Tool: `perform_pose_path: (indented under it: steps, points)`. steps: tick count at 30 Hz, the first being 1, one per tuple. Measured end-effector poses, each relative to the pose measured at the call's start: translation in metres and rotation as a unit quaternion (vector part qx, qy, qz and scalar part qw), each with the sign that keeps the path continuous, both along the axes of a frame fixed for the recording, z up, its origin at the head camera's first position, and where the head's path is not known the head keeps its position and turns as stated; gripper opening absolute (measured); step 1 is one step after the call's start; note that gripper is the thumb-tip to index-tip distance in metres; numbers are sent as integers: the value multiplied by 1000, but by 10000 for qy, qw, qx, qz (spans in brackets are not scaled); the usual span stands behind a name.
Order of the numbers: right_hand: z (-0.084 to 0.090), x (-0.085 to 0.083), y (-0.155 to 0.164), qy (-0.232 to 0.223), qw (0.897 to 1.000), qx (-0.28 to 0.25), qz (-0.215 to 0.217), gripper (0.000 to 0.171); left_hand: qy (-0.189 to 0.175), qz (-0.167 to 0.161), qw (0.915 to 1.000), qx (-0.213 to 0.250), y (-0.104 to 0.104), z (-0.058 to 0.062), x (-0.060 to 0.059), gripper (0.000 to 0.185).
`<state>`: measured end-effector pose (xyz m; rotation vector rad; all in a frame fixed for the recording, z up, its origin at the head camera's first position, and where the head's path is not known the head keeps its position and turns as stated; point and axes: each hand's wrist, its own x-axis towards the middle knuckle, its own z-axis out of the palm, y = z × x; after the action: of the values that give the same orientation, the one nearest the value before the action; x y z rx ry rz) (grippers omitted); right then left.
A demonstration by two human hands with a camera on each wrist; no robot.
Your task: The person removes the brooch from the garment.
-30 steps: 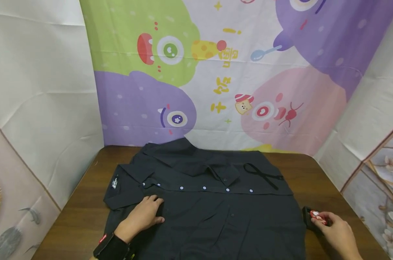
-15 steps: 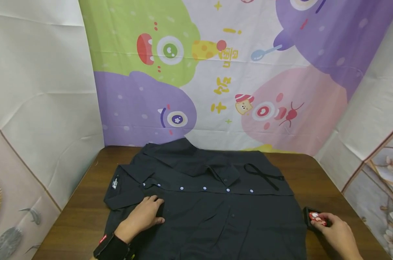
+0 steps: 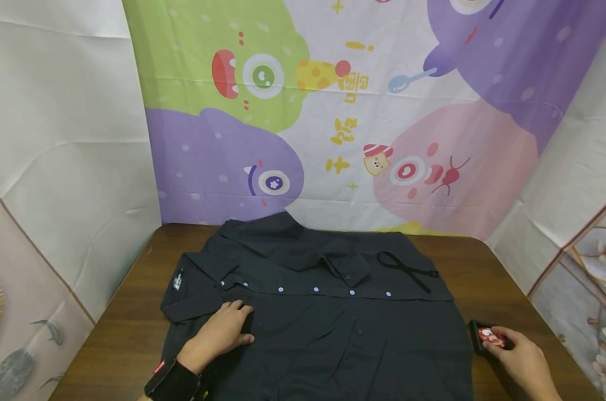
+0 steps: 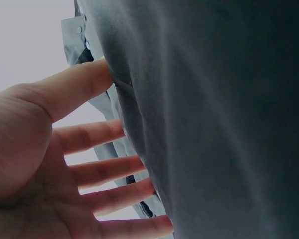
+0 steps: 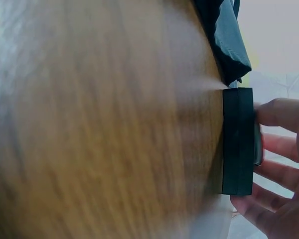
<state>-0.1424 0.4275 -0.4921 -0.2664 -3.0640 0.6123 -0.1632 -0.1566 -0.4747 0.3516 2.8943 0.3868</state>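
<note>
A dark button-up shirt (image 3: pixel 328 317) lies spread flat on a brown wooden table (image 3: pixel 127 317), its collar to the left and a row of pale buttons across the middle. My left hand (image 3: pixel 223 333) rests palm down on it near the collar, fingers straight; the left wrist view shows those fingers (image 4: pixel 97 172) against the dark cloth (image 4: pixel 214 124). By the table's right edge my right hand (image 3: pixel 518 359) holds a small black box (image 3: pixel 480 337) with a red top, fingers curled over it. In the right wrist view the box (image 5: pixel 237 141) stands on the wood with fingers (image 5: pixel 281 114) on its far side.
A colourful cartoon-monster cloth (image 3: pixel 333 111) hangs behind the table, with white sheets (image 3: pixel 57 139) at both sides. Bare wood (image 3: pixel 488 278) shows to the right of the shirt and along the table's left edge. A black wrist strap (image 3: pixel 172 384) sits on my left forearm.
</note>
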Motion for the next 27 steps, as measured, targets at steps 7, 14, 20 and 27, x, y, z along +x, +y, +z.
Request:
perform_pose_path:
  steps: [7, 14, 20, 27]
  points:
    - [-1, 2, 0, 136, 9999, -71, 23, 55, 50, -2, 10000, 10, 0, 0, 1, 56]
    - [-3, 3, 1, 207, 9998, -57, 11, 55, 60, -28, 10000, 12, 0, -2, 0, 56]
    - [-3, 5, 0, 245, 9996, -43, -94, 56, -22, -77, 10000, 57, 0, -2, -1, 56]
    - [-3, 5, -4, 381, 9991, -109, -146, 56, -46, -104, 9999, 109, -1, 0, 0, 56]
